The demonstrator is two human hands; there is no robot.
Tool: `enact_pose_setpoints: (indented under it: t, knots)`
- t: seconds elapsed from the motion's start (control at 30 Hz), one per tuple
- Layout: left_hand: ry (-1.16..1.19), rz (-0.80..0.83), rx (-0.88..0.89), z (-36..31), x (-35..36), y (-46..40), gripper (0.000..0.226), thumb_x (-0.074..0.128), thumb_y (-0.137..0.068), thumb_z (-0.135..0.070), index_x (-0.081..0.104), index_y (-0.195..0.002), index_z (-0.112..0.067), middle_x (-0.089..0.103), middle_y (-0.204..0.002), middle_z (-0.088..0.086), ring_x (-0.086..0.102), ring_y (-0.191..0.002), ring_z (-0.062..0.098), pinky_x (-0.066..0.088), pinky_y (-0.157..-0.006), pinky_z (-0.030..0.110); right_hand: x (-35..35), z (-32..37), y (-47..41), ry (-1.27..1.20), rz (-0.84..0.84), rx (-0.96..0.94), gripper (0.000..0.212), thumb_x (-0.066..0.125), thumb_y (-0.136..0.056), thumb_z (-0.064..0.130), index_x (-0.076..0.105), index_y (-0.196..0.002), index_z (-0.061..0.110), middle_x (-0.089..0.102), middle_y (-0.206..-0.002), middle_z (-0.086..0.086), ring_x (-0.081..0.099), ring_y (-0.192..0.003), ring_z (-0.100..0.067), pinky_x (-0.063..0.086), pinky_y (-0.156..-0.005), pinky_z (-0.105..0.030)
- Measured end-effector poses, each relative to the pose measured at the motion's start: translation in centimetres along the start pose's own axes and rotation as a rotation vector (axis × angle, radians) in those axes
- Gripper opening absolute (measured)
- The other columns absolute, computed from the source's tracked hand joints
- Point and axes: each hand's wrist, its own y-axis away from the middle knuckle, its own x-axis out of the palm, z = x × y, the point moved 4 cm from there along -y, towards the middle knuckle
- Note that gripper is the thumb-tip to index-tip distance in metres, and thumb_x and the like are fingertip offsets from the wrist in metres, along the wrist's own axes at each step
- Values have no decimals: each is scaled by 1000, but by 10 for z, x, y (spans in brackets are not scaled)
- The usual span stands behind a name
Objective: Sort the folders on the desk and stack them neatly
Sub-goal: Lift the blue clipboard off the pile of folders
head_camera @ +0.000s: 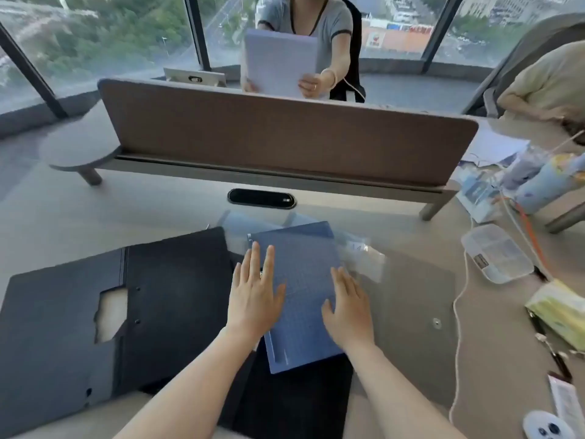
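Both hands flat, fingers spread, grasping nothing: left hand (254, 299) and right hand (346, 308) press the side margins of the blue folder (300, 280) lying between and under them, long axis running away, far end tilted slightly left, atop the black folders (158, 305).

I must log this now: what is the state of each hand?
Left hand: open, fingers flat on the blue folder, holding nothing.
Right hand: open, flat on the same folder.
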Motion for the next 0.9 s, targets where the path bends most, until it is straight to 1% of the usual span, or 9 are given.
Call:
enact_pose_setpoints:
  t: [0.23,0.33,0.43,0.57,0.67,0.73,0.8,0.83,0.9]
  knots:
    - [92,137,-163,11,41,33,80,52,-95,-40,9,-157,-15,20,-162,20,18,-151,34,21,-121,45,25,-36,14,89,80,164,68,44,-95,33,16,-155,22,11,-164,-2,12,-150,-24,17,-121,-40]
    - [211,195,-281,12,53,46,81,52,-95,-38,4,-158,-18,22,-163,11,16,-151,30,17,-122,42,28,-46,16,64,96,219,68,44,-95,34,15,-155,22,10,-164,-2,12,-150,-24,21,-120,-42]
    - [328,172,-377,9,54,54,78,53,-95,-33,8,-158,-19,22,-164,1,16,-151,27,17,-122,43,27,-45,15,40,82,241,67,44,-95,32,15,-154,22,13,-163,-4,15,-149,-26,22,-118,-43]
    - [445,135,-469,4,51,53,74,51,-91,-23,15,-156,-29,31,-160,-9,24,-147,26,27,-117,49,24,-44,10,-35,52,291,65,45,-94,28,18,-153,21,22,-161,-6,20,-146,-27,26,-116,-46]
    - [552,107,-575,3,53,51,73,47,-86,-17,23,-149,-42,53,-142,-11,40,-132,25,41,-105,50,21,-45,8,-109,14,298,64,47,-92,25,23,-152,21,32,-156,-1,26,-143,-25,30,-114,-46]
    - [663,90,-667,6,55,49,69,42,-82,-14,35,-141,-48,67,-108,-10,52,-111,28,51,-85,47,18,-45,7,-184,-24,315,62,49,-91,23,29,-149,22,41,-150,2,30,-139,-22,34,-112,-44]
    - [795,59,-749,8,57,49,64,40,-84,-11,44,-138,-44,62,-84,-12,57,-83,23,52,-66,38,16,-47,7,-256,-55,341,59,51,-88,21,36,-146,23,49,-142,1,34,-134,-22,37,-109,-46]
    - [832,48,-787,7,56,49,60,42,-87,-7,46,-140,-37,57,-80,-16,54,-72,14,48,-60,28,16,-48,7,-292,-62,357,58,51,-87,20,38,-144,24,51,-137,0,36,-132,-23,39,-107,-46]
    - [831,23,-822,7,54,50,55,44,-92,-2,47,-141,-26,50,-81,-22,46,-65,-1,37,-57,14,17,-49,8,-360,-70,382,56,52,-86,17,43,-140,24,54,-130,-3,40,-126,-25,43,-103,-47]
